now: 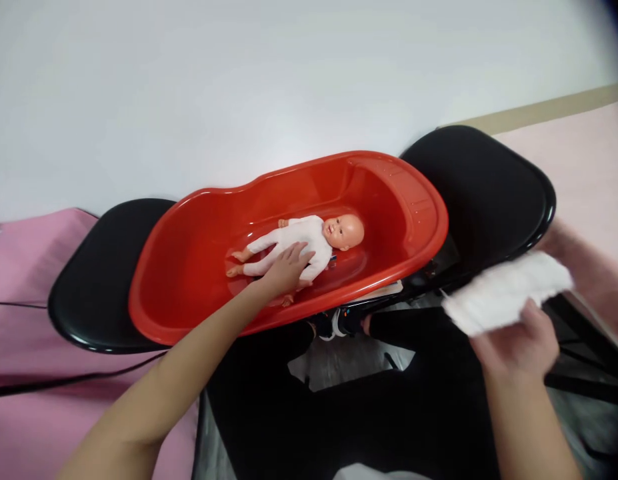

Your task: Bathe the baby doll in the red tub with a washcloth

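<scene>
A baby doll [309, 237] in a white suit lies on its back inside a red plastic tub [199, 267], head toward the right. My left hand [287, 270] rests on the doll's belly and legs, fingers curved over it. My right hand [516, 343] is off to the right, below the tub, closed on a folded white cloth [503, 290] that sticks up out of my fingers.
The tub rests across two black chair seats, one at the left [96, 287] and one at the right [489, 193]. Pink mats [23, 260] cover the floor on both sides. A white wall fills the background. My dark-clothed legs and shoes show below the tub.
</scene>
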Tool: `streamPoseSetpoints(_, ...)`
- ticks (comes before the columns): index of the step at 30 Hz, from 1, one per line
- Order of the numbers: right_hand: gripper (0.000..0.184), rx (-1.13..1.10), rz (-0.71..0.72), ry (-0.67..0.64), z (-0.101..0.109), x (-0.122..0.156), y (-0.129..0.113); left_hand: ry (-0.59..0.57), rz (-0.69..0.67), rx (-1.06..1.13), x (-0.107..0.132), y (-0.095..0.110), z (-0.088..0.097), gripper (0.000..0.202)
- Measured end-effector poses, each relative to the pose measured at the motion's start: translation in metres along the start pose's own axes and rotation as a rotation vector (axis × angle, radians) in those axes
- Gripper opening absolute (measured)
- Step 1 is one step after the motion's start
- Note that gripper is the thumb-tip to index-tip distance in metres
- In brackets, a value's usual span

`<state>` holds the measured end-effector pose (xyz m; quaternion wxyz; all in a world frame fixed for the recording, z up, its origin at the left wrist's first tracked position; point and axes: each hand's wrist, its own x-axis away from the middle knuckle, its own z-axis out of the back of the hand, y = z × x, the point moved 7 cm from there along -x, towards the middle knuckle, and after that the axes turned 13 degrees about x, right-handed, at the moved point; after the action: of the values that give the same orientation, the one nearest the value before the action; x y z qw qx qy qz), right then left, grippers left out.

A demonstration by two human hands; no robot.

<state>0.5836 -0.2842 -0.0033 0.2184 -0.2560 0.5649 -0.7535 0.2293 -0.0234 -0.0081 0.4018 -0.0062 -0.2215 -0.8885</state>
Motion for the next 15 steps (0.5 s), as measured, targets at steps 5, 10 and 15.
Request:
streamPoseSetpoints(5,0.053,-0.089,-0.378,0.199,0.104,0.026,0.158,-0.246,-0.171,-0.020,-0.008,0.002,-0.035,0.057)
streamPoseSetpoints(10,0.051,-0.168,-0.281,0.178,0.123,0.025,0.204,-0.392,-0.270,0.030,-0.029,0.019,-0.057,0.053)
streamPoseSetpoints(15,0.058,-0.157,-0.294,0.134,0.114,0.002,0.206,-0.318,-0.235,-0.007,-0.044,0.011,-0.059,0.058)
